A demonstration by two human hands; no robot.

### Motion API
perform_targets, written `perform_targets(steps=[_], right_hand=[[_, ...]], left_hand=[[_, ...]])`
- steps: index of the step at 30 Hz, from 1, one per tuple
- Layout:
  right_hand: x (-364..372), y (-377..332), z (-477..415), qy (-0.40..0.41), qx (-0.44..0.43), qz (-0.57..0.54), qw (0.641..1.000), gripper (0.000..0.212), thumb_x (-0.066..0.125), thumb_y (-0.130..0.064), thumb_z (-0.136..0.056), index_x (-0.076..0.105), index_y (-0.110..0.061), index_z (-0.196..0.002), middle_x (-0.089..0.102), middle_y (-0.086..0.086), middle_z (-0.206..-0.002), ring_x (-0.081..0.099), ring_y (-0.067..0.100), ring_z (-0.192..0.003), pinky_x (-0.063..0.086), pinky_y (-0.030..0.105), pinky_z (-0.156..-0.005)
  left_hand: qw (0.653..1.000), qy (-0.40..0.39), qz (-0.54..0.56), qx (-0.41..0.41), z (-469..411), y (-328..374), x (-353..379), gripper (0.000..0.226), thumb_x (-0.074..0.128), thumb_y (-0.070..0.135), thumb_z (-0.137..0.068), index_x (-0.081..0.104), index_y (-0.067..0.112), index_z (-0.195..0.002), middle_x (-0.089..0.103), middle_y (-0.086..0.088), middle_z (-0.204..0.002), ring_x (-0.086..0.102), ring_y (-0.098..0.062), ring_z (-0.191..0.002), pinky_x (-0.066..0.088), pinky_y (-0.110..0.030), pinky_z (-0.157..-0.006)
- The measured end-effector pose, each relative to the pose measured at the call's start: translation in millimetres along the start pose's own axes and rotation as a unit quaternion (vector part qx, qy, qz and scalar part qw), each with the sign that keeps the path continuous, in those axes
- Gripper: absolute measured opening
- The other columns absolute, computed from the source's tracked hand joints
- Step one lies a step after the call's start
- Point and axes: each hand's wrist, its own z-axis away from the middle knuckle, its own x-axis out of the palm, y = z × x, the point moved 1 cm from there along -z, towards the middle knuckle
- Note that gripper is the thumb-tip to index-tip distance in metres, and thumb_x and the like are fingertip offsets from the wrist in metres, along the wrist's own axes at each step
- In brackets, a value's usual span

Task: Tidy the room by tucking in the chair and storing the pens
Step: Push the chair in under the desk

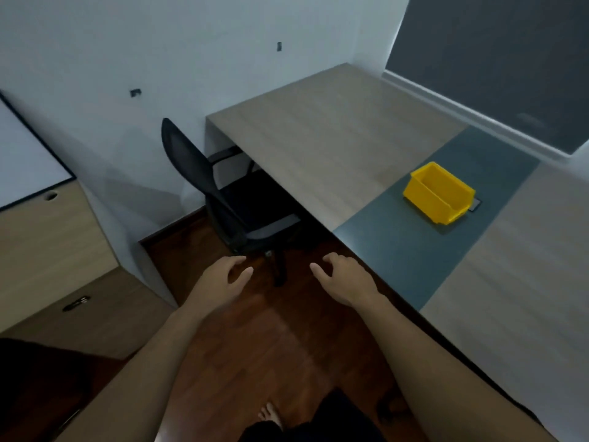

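Observation:
A black mesh office chair (204, 177) stands at the left end of the long wooden desk (322, 135), its seat partly under the desktop and its back facing me. A yellow plastic bin (438, 193) rests on the desk's dark blue-grey strip and looks empty from here. No pens are in view. My left hand (223, 280) and my right hand (342, 279) hover over the dark wood floor just short of the chair's base, fingers loosely curled and apart, holding nothing. Neither hand touches the chair.
A low wooden cabinet (57, 250) with a drawer handle stands at the left, a whiteboard leaning above it. A dark window blind (497, 59) hangs behind the desk. The desk's front edge runs diagonally along my right arm. My bare foot (271, 416) shows below.

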Motion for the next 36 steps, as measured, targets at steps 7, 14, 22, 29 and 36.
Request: perform_targets(steps=[7,14,22,29,36], right_hand=[[21,-59,-90,-0.040,-0.051,-0.001,0.998,0.071,0.038,-0.075,-0.099,0.053,-0.025,-0.147,0.064,0.001,-0.140,0.060,0.022,-0.127,0.055,0.045,-0.098],[28,-112,-201,-0.070,-0.099,-0.010,0.993,0.069,0.041,-0.073,-0.101,0.056,-0.021,-0.144,0.065,0.002,-0.136,0.062,0.023,-0.123,0.056,0.040,-0.090],[22,-178,-302,-0.082,-0.153,-0.006,0.985,0.071,0.037,-0.077,-0.098,0.059,-0.024,-0.141,0.066,0.000,-0.135,0.063,0.023,-0.121,0.057,0.044,-0.095],[39,-232,-365,-0.089,-0.161,-0.009,0.983,0.072,0.037,-0.077,-0.099,0.060,-0.023,-0.140,0.065,0.000,-0.136,0.063,0.023,-0.121,0.055,0.043,-0.093],[66,-292,-411,-0.064,-0.096,-0.030,0.993,0.074,0.035,-0.079,-0.098,0.063,-0.022,-0.136,0.068,0.001,-0.131,0.066,0.023,-0.117,0.057,0.043,-0.093]], left_hand=[[0.999,0.038,0.000,-0.026,-46,-34,-43,0.055,0.049,0.060,-0.106,0.058,0.027,-0.148,0.061,0.006,-0.145,0.057,-0.008,-0.128,0.043,-0.025,-0.104],[0.994,0.069,-0.016,-0.087,-110,-79,-89,0.057,0.048,0.060,-0.106,0.056,0.026,-0.151,0.059,0.004,-0.152,0.056,-0.013,-0.136,0.044,-0.029,-0.110],[0.983,0.131,-0.003,-0.131,-185,-103,-151,0.053,0.051,0.054,-0.107,0.059,0.022,-0.149,0.060,0.001,-0.151,0.055,-0.016,-0.138,0.042,-0.034,-0.116],[0.988,0.118,-0.007,-0.099,-268,-135,-193,0.046,0.047,0.046,-0.111,0.061,0.019,-0.147,0.062,-0.001,-0.147,0.057,-0.017,-0.135,0.043,-0.033,-0.115],[0.999,0.047,-0.018,-0.010,-361,-192,-236,0.043,0.046,0.042,-0.112,0.060,0.020,-0.147,0.061,0.001,-0.147,0.054,-0.009,-0.131,0.043,-0.030,-0.111]])
